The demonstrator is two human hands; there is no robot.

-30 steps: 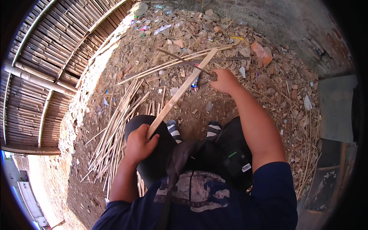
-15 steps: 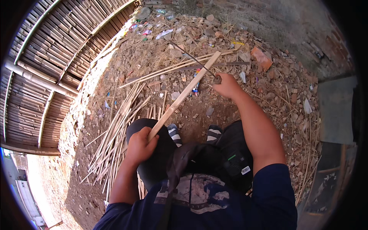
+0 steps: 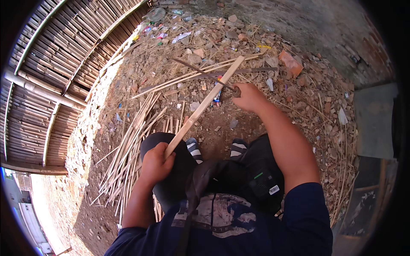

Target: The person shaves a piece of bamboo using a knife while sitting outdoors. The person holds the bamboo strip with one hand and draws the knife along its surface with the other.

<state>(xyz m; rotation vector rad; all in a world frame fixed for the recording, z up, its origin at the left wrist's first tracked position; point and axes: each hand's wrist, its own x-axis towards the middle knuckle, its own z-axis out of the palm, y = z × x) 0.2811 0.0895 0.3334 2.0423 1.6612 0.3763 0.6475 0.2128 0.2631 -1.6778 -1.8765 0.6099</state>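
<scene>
My left hand is closed around the near end of a flat, pale bamboo slat, next to my left knee. The slat slants away from me to the upper right. My right hand grips the handle of a long, dark knife, whose blade points to the upper left. The blade crosses over the upper part of the slat; whether it touches the slat I cannot tell. On the ground to the left lies a loose heap of thin bamboo strips.
Two long strips and a dark flat strip lie across the ground ahead. Stones, straw and litter cover the dirt, with an orange brick piece at the right. A bamboo slat structure stands left; a brick wall runs behind.
The knife has turned, its tip swinging left and toward me, and my right hand has shifted slightly left. My left hand and the bamboo slat stay almost where they were.
</scene>
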